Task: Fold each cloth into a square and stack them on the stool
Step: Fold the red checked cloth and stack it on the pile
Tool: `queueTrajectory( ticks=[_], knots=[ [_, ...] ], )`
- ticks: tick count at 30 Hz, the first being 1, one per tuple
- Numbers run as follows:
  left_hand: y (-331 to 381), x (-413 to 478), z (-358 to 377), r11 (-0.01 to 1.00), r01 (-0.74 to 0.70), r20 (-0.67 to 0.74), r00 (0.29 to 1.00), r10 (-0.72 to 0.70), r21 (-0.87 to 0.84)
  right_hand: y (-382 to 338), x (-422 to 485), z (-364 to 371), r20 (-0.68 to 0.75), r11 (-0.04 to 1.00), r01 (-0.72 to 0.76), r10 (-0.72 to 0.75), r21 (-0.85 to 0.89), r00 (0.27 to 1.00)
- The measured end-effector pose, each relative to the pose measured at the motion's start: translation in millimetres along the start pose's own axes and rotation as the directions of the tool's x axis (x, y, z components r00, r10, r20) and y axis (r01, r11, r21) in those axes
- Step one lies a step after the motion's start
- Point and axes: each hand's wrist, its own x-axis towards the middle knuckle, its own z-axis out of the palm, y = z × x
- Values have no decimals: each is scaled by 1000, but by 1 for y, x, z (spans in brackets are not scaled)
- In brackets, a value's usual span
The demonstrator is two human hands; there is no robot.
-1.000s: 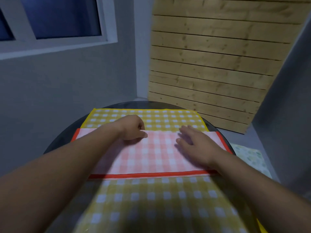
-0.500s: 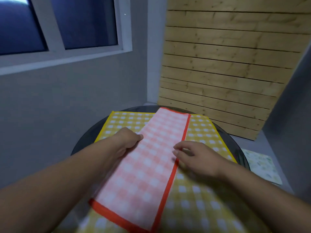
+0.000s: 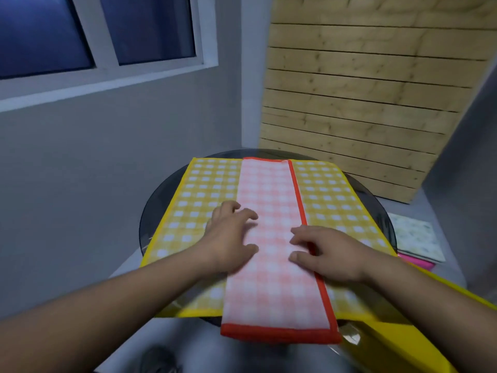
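Left hand [image 3: 228, 238] and right hand [image 3: 329, 251] rest unclenched; pink cloth [image 3: 269, 189] lies under their fingers.

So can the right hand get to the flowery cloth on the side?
Probably yes. The right hand lies flat on the pink cloth, holding nothing, and the flowery cloth sits just right of the table with nothing between them.

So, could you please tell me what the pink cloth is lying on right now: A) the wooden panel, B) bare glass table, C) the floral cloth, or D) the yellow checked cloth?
D: the pink cloth lies as a long strip on the yellow cloth, whose checks show on both sides of it.
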Motion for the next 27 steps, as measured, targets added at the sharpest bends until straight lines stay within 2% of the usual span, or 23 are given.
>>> queueTrajectory(
  ticks=[1,4,6,10,13,16,22,27],
  knots=[
    [2,-6,-4,994,-96,40,995,94,60,1,-2,2,-8,1000,5,-5,7,1000],
    [8,-27,-12,940,-338,211,923,322,43,-2,-10,5,-33,999,36,-35,36,999],
    [10,-38,-13,914,-404,283,882,378,39,-12,-19,2,-71,994,102,-99,40,993],
    [10,-57,-5,903,-423,320,848,423,-71,-37,-46,5,-103,957,257,-245,133,964],
    [6,-68,1,894,-420,287,847,448,-156,-45,-62,18,-27,946,300,-299,122,954],
    [1,-80,7,901,-410,269,860,435,-145,-46,-71,32,3,952,293,-294,86,956],
    [1,-98,14,909,-403,231,879,417,-106,-51,-83,48,-51,960,266,-262,92,964],
    [-2,-101,17,909,-368,162,902,401,-196,-54,-83,51,-94,961,258,-249,96,964]
  ],
)
